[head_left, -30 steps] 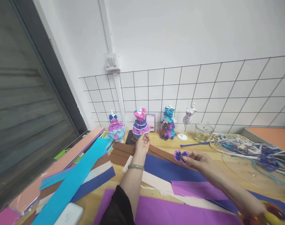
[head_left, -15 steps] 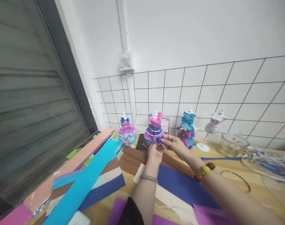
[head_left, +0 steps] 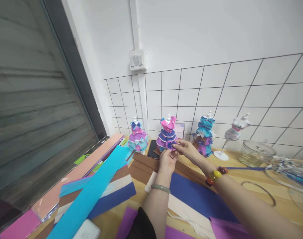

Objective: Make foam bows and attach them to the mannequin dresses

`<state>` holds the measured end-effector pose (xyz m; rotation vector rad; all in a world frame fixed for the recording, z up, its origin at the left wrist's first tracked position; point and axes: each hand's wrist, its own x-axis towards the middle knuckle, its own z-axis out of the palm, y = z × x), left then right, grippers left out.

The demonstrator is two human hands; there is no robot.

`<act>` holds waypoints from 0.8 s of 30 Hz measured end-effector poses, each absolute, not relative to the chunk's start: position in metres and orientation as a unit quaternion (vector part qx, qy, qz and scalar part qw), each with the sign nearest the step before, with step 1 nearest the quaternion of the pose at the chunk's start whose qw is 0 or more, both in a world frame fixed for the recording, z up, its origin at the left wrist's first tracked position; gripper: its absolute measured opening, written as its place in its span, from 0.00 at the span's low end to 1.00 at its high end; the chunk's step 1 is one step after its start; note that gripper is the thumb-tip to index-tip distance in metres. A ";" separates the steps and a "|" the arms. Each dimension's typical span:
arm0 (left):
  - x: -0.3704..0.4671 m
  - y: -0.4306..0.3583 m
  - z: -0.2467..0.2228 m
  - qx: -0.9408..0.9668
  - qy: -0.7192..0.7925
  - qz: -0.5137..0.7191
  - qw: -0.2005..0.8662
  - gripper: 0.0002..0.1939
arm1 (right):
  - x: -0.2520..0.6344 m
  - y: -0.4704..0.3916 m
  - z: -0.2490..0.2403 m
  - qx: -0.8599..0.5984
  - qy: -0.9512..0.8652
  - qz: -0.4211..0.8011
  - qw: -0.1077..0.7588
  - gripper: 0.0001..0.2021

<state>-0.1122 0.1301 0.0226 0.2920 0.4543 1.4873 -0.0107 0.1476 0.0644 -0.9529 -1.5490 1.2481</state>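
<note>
A miniature dress form in a pink top and a tiered navy-and-purple paper skirt (head_left: pixel 162 138) stands before me. Low on the skirt's front is a pleated purple-and-blue paper bow (head_left: pixel 170 145). My left hand (head_left: pixel 168 161), wearing a pale green bangle, reaches up from below with curled fingers at the bow's lower edge. From the right, my right hand (head_left: pixel 189 151), with a beaded bracelet, pinches the bow's right side between thumb and fingertips. The fingers partly cover the skirt's lower hem. Whether the bow is fixed to the skirt cannot be seen.
A second dressed form (head_left: pixel 138 136) stands left; a teal-and-purple one (head_left: pixel 204 136) and a nearly bare form (head_left: pixel 234 130) stand right. A phone (head_left: pixel 152 148) lies behind. Crepe paper strips (head_left: pixel 96 186), brown paper (head_left: pixel 141 166) and a glass bowl (head_left: pixel 256 154) are on the table.
The view has shifted slightly, moving the scene a little right and up. Both hands stay at the bow, whose pleated face now shows more toward me.
</note>
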 end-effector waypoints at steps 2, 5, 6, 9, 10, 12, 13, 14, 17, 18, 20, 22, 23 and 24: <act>-0.113 0.129 0.023 0.128 0.202 0.666 0.706 0.06 | -0.012 0.150 0.063 -0.389 -0.627 0.507 0.445 0.17; -0.113 0.129 0.024 0.121 0.202 0.665 0.709 0.04 | -0.013 0.155 0.061 -0.396 -0.628 0.506 0.439 0.16; -0.113 0.129 0.024 0.118 0.202 0.665 0.709 0.04 | -0.013 0.156 0.060 -0.398 -0.628 0.504 0.440 0.15; -0.113 0.129 0.024 0.111 0.200 0.666 0.710 0.03 | -0.015 0.160 0.058 -0.405 -0.628 0.495 0.444 0.15; -0.113 0.129 0.024 0.109 0.199 0.666 0.711 0.03 | -0.015 0.160 0.057 -0.406 -0.628 0.492 0.446 0.14; -0.113 0.129 0.024 0.107 0.195 0.665 0.713 0.02 | -0.016 0.160 0.057 -0.409 -0.629 0.486 0.448 0.14; -0.112 0.129 0.024 0.105 0.193 0.665 0.714 0.01 | -0.016 0.160 0.057 -0.409 -0.629 0.484 0.450 0.13; -0.112 0.129 0.024 0.103 0.191 0.665 0.715 0.01 | -0.016 0.160 0.057 -0.409 -0.630 0.482 0.451 0.13; -0.111 0.128 0.024 0.097 0.178 0.669 0.715 0.04 | -0.016 0.159 0.057 -0.410 -0.629 0.480 0.454 0.13; -0.111 0.128 0.024 0.098 0.173 0.671 0.714 0.05 | -0.016 0.159 0.057 -0.411 -0.627 0.481 0.455 0.13; -0.109 0.129 0.023 0.104 0.171 0.676 0.709 0.07 | -0.016 0.159 0.056 -0.414 -0.622 0.482 0.457 0.13; -0.108 0.130 0.023 0.111 0.187 0.683 0.697 0.08 | -0.016 0.158 0.055 -0.416 -0.617 0.484 0.460 0.13; -0.107 0.131 0.022 0.113 0.197 0.687 0.691 0.09 | -0.016 0.157 0.055 -0.416 -0.615 0.485 0.462 0.14; -0.107 0.131 0.022 0.113 0.206 0.690 0.684 0.09 | -0.016 0.157 0.055 -0.414 -0.614 0.487 0.463 0.14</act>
